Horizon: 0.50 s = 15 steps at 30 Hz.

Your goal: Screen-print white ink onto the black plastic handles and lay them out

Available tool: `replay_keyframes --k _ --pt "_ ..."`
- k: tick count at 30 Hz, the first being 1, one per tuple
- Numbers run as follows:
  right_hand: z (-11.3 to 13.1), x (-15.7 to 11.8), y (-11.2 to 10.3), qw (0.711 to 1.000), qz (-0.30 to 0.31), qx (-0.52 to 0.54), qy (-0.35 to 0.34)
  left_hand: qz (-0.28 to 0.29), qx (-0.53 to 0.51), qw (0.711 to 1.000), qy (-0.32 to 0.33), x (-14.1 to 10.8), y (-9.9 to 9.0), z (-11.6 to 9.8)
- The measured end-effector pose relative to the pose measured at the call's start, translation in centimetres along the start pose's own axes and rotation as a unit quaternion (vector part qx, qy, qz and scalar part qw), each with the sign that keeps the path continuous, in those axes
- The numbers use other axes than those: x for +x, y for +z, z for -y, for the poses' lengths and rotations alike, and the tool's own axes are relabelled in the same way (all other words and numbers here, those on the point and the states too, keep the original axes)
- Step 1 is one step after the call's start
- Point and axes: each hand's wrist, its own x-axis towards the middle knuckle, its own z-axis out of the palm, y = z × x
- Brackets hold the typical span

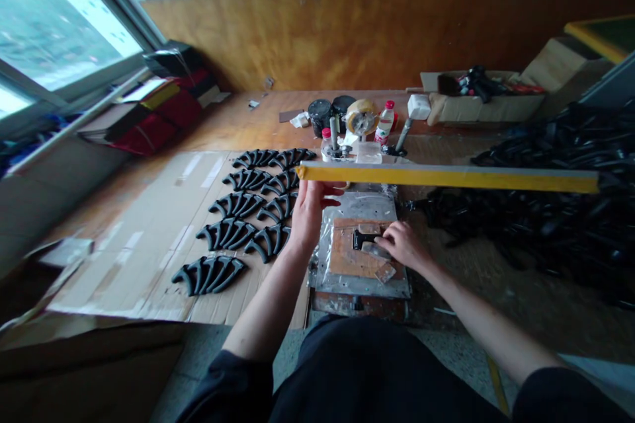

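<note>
Left hand (311,210) open beside yellow bar (446,178); right hand (404,244) curled on black piece (362,239).

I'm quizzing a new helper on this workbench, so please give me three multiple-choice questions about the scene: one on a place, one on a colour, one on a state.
1. Where do the black pronged parts lie?
A) In a box by the wall
B) On a flattened brown cardboard sheet
C) On the window ledge

2. What colour is the visible face of the long straight bar?
A) Yellow
B) Red
C) Green

3. What is the right hand doing?
A) Gripping a tape roll
B) Lifting a bottle
C) Touching a small black piece on a plastic-wrapped metal plate

1: B, the parts lie in two columns on the sheet.
2: A, yellow runs along the bar.
3: C, the hand reaches the piece at the plate's middle.
</note>
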Motion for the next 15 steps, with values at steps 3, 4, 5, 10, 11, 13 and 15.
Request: replay_keyframes --k 3,4,5,10,11,13,15 --pt "3.4 -0.9 2.3 0.997 0.020 -0.071 0.020 0.008 -0.003 0.992 -0.128 -3.0 0.0 3.4" --pt "4.3 -1.2 2.4 0.997 0.021 -0.068 0.041 0.043 0.009 0.978 -0.205 -4.5 0.0 4.8" --pt "5.2 -1.6 2.3 0.997 0.017 -0.055 0.054 0.087 0.025 0.954 -0.287 -6.2 0.1 6.2" --pt "8.5 -2.6 1.2 0.993 0.028 0.043 -0.102 0.049 -0.044 0.910 -0.409 -11.5 -0.1 10.8" --pt "8.0 -2.0 0.7 0.990 0.027 0.049 -0.132 0.026 -0.045 0.913 -0.404 -11.6 -0.7 11.0" --pt "4.9 0.1 -1.0 0.994 -0.015 0.020 -0.108 -0.013 0.006 0.923 -0.385 -11.2 -3.0 11.3" --pt "0.0 2.9 -3.2 0.995 -0.079 -0.053 0.011 -0.045 0.114 0.926 -0.358 -10.6 -6.7 11.6"
